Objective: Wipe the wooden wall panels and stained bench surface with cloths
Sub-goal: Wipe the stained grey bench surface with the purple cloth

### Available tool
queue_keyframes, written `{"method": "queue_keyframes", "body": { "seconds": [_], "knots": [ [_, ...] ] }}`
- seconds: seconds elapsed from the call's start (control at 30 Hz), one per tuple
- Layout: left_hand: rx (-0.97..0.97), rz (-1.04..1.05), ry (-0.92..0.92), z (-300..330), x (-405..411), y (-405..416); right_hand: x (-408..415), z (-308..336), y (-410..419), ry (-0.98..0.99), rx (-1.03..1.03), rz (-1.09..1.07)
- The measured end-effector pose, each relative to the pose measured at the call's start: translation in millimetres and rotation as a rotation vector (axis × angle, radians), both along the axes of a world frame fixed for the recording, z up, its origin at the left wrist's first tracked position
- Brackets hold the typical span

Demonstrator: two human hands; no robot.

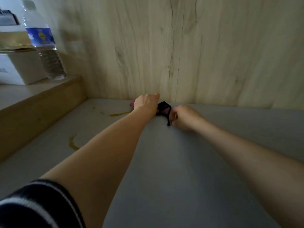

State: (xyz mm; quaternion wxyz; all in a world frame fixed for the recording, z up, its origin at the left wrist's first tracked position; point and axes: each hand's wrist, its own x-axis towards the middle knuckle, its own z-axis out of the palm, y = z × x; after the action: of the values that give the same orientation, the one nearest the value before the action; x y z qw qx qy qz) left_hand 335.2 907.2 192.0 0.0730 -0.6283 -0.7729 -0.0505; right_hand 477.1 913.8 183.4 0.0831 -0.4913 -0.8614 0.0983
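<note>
A: Head view, only cam we've got. Both arms stretched to 12 o'clock, hands at the back edge of the bench (189, 162) where it meets the wall panels (181, 46).

B: Where's the cloth?

A: Dark cloth (163, 106) w/ a pink bit showing, bunched btwn the two hands, just short of the wall. Left hand (146, 102) sits on its 9 o'clock side, knuckles up, fingers curled down over it; looks like it's gripping the cloth, tho fingertips are hidden. Right hand (184, 116) is at the cloth's 3 o'clock, curled, seems to be pinching a dark trailing end by the thumb.

B: And the stains?

A: Yellow stain streak (118, 114) lies at 9 o'clock from the left hand, close by, long axis roughly 9-to-3. Second curved stain (73, 143) is farther off toward 7-8 o'clock, partly cut off by the left forearm. Left hand is the nearer one to both, so I'd guess a sweep toward 9 comes off that side.

B: Anything hard to read?

A: Motion blur all over. Can't tell if it's one cloth or two. Water bottle (42, 41) and white box (19, 68) on the raised ledge at 10 o'clock, smeared.
</note>
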Motion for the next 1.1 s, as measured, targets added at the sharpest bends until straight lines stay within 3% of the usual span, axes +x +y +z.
{"method": "queue_keyframes", "body": {
  "seconds": [0.3,0.57,0.9,1.0,1.1],
  "knots": [
    [-0.037,-0.123,0.235,-1.0,-12.3,40.6,-7.7,-6.3,17.2,-0.004,0.104,-0.034],
    [-0.052,0.083,0.154,4.9,-79.0,27.9,-21.1,-11.1,30.2,-0.096,0.198,-0.046],
    [-0.078,-0.159,0.199,-3.2,-61.9,44.1,-21.3,-9.3,35.7,-0.133,0.100,-0.064],
    [-0.124,-0.067,0.116,-0.4,-99.3,37.4,-23.2,-12.3,31.9,-0.140,0.116,-0.079],
    [-0.131,0.103,0.163,-2.7,-135.4,27.7,-24.7,-16.2,28.6,-0.124,0.144,-0.090]
  ]
}}
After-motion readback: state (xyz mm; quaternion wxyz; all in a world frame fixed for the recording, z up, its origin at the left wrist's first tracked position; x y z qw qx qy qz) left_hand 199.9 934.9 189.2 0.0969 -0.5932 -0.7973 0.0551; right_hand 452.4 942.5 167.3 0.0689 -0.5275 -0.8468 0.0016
